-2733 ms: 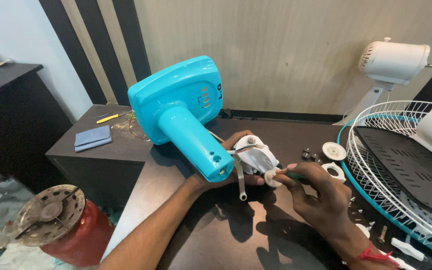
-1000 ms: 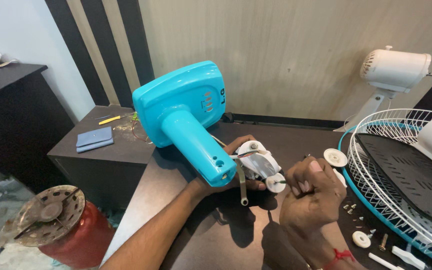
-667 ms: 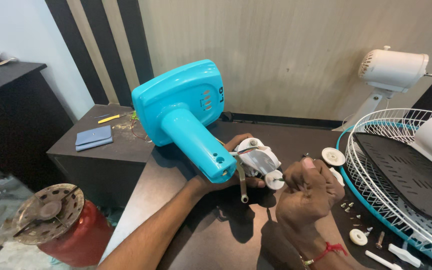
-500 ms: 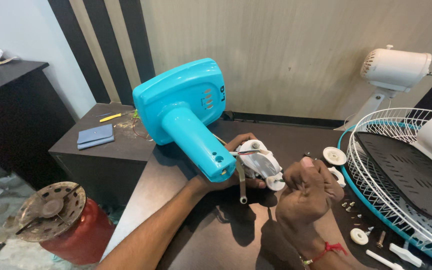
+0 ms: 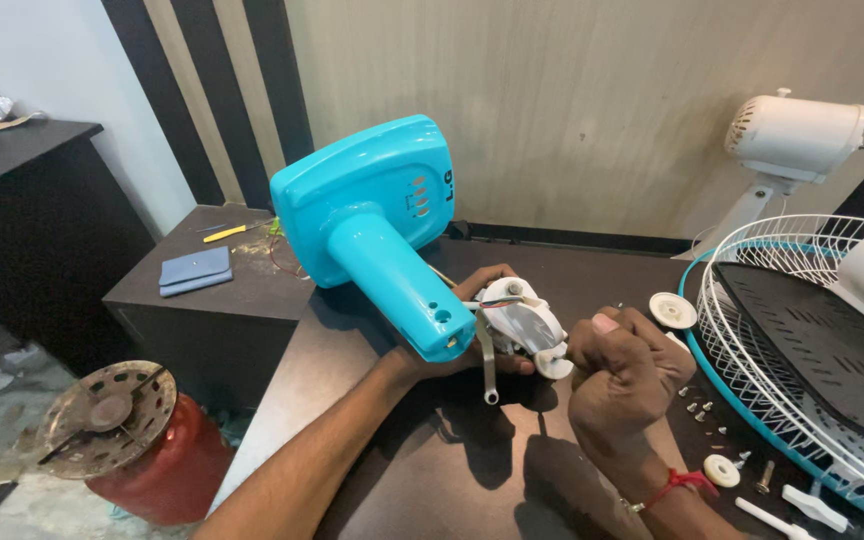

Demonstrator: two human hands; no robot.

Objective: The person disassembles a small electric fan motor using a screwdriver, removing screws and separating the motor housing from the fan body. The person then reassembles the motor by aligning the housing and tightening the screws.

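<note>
Fan stand and neck assembly on a dark brown table (image 5: 432,480), seen from above. My left hand (image 5: 452,345) is gripping the lower end of the turquoise plastic fan stand column (image 5: 397,285); its fingers are wrapping around the column's underside, so it is grasping that piece. The column is lying tilted, its wide turquoise base (image 5: 362,195) pointing toward 11 o'clock and its open end toward 4 o'clock. Touching that end, at the centre of view, is sitting the white plastic neck joint with wires and a metal link rod (image 5: 522,325).

My right hand (image 5: 627,370) is clenching into a fist just at 3 o'clock of the joint; whether a tool or a screw is lying inside the fist, I cannot tell.

Handling, as judged: the hollow column is looking light, stiff and smooth, hence somewhat slippery; a full wrap near its narrow end is appearing the surest hold. The white joint is looking brittle at its thin tabs, and the wires are better left unpulled.

At 4 o'clock, small screws (image 5: 700,410) and a white round plastic cap (image 5: 721,470) are lying loose. At 3 o'clock a white wire fan guard with a turquoise rim (image 5: 752,340) is resting. At 8 o'clock a red gas cylinder (image 5: 152,470) is standing on the floor.
</note>
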